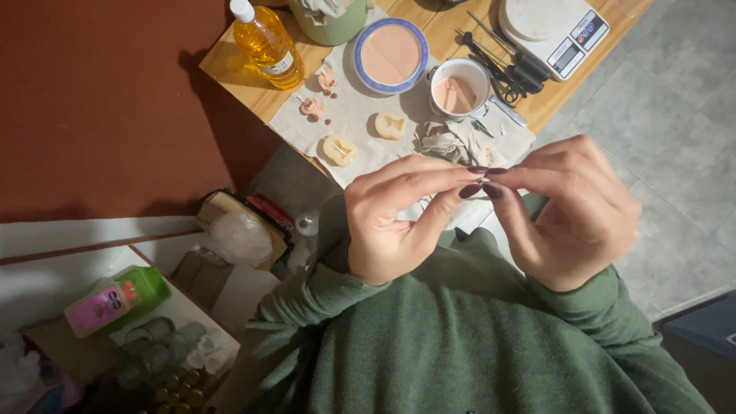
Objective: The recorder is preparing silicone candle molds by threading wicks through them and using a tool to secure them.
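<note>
My left hand (399, 218) and my right hand (571, 211) meet in front of my chest, fingertips pinched together on something very small that I cannot make out. Both wear green sleeves, and the nails are dark red. Beyond them, on a pale cloth (360, 115) over the wooden table (230, 65), lie two cream-coloured moulds (340, 149) (390, 125) and two small pink moulded pieces (313, 108) (328, 80). A blue-rimmed plate (391, 55) and a white cup (458, 90) both hold pink paste.
A bottle of yellow liquid (267, 38) stands at the table's left corner. A white kitchen scale (553, 27) and dark metal tools (502, 65) lie at the far right. A crumpled rag (448, 142) sits near the cup. A pink-and-green bottle (115, 300) and jars stand lower left.
</note>
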